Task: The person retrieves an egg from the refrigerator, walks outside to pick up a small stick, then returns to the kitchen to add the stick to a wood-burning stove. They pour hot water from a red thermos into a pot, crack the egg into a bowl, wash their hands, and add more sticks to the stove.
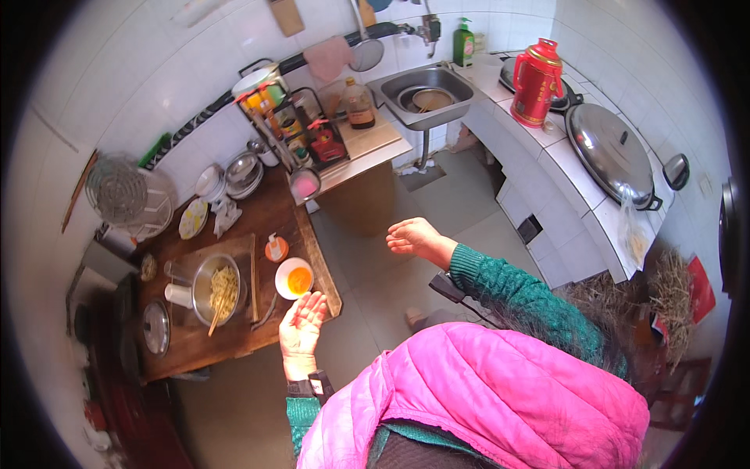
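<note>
My left hand [303, 328] is palm up with its fingers apart, just below a white bowl [283, 280] of orange-yellow liquid, perhaps beaten egg, near the wooden table's edge. It holds nothing; I cannot tell whether it touches the bowl. My right hand [417, 237] hangs over the floor, empty, fingers extended. Left of the bowl stands a metal bowl [199, 293] with pale yellow shreds [224, 288] and wooden chopsticks [217, 315] in it. An orange and white container [276, 248] sits behind the white bowl. A metal lid [156, 328] lies at the table's left.
A condiment rack [337, 153], an oil bottle [359, 105] and a steel sink [433, 122] are along the back. On the tiled counter [562, 158] at right stand a red thermos flask [535, 85] and a large lidded pan [609, 152]. Stacked bowls [243, 176] stand at the table's rear.
</note>
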A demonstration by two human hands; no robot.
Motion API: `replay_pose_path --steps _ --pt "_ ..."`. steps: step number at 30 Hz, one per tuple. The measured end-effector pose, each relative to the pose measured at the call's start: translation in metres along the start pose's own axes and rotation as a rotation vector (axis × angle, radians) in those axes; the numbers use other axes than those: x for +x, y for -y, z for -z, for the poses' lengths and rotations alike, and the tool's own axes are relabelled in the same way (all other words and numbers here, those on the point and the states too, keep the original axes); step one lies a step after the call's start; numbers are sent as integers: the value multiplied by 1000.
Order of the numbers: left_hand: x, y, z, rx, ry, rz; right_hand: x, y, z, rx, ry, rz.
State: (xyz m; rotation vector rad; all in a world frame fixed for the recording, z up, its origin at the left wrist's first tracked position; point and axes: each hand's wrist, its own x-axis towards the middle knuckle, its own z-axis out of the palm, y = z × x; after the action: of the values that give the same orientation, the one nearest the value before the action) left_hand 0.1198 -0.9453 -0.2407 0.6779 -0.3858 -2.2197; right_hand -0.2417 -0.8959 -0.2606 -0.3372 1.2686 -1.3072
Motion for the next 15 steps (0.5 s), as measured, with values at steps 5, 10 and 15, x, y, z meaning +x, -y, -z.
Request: replay_pose_path --steps 5,10,15 --pt "88 26 -63 123 54 136 31 44 73 -30 -116 93" --pt "206 63 -149 198 118 207 96 113 160 -53 -170 160" --pt "313 105 -232 195 128 300 166 198 235 -28 -177 216"
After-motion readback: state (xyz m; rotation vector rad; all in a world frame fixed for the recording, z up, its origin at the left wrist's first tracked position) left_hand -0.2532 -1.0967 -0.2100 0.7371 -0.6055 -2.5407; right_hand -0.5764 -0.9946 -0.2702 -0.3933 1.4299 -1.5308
